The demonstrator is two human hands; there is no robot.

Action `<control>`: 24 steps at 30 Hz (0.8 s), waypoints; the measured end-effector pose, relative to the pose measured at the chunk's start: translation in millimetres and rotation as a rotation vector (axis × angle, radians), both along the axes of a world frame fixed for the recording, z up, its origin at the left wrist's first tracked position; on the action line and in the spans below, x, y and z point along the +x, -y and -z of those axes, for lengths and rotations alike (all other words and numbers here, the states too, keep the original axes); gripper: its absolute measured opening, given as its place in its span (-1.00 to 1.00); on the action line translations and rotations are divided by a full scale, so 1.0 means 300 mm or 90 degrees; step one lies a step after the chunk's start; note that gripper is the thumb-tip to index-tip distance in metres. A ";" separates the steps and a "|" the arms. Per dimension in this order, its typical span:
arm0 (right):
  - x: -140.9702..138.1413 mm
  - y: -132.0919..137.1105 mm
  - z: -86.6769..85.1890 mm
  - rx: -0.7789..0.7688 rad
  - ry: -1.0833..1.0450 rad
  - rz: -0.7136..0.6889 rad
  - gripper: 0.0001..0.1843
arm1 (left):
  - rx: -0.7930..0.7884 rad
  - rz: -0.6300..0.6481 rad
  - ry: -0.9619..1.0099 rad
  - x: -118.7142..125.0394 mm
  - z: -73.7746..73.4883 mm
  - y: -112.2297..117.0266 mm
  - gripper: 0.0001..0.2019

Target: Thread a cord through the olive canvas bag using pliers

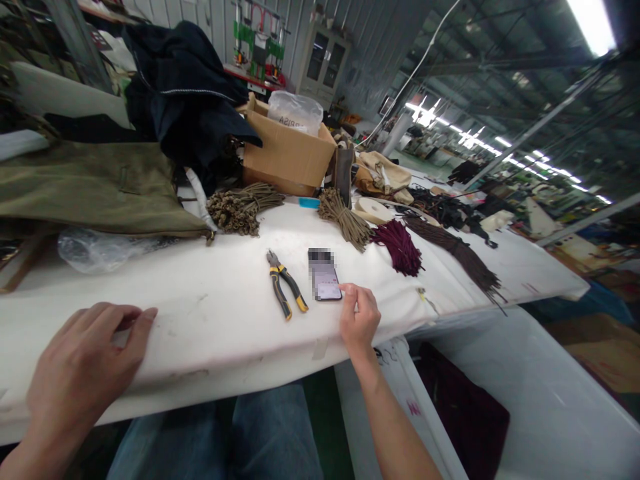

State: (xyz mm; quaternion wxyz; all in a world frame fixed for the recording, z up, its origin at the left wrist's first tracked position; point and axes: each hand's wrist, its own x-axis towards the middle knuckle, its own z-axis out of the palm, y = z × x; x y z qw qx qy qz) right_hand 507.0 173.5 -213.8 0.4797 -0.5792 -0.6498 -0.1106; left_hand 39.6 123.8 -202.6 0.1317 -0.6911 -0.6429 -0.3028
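Note:
My left hand (87, 367) rests at the near left edge of the white-covered table, fingers loosely bent and the thumb apart from them, holding nothing. At the middle, a smartphone (327, 291) lies face up with its screen lit and partly blurred out. Curled beside its lower right corner is my right hand (361, 316), a fingertip touching or just over the screen's edge; no object shows in it. Left of the phone lie pliers (287, 287) with black and yellow handles, their jaws pointing away from me.
Behind are bundles of olive cord (245, 208), tan cord (345, 219), maroon cord (399, 247) and dark brown cord (453, 247). A cardboard box (287, 153) stands farther back, near olive cloth (90, 187) and dark cloth (185, 93). A white bin (550, 380) sits below right.

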 end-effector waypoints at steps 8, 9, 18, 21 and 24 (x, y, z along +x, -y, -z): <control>0.003 -0.001 0.001 -0.005 -0.007 -0.003 -0.65 | 0.001 -0.009 0.003 -0.002 0.006 0.004 -0.84; 0.003 -0.002 0.001 -0.005 -0.007 -0.005 -0.65 | 0.002 -0.008 0.003 -0.001 0.007 0.003 -0.84; 0.001 -0.004 -0.026 -0.055 0.036 -0.135 -0.69 | -0.006 -0.005 0.006 0.002 0.002 0.005 -0.83; 0.001 0.000 -0.036 -0.074 0.052 -0.165 -0.68 | -0.005 -0.008 0.008 0.002 0.005 0.005 -0.83; 0.001 0.001 -0.042 -0.099 0.056 -0.172 -0.67 | -0.005 -0.008 0.004 0.003 0.005 0.004 -0.84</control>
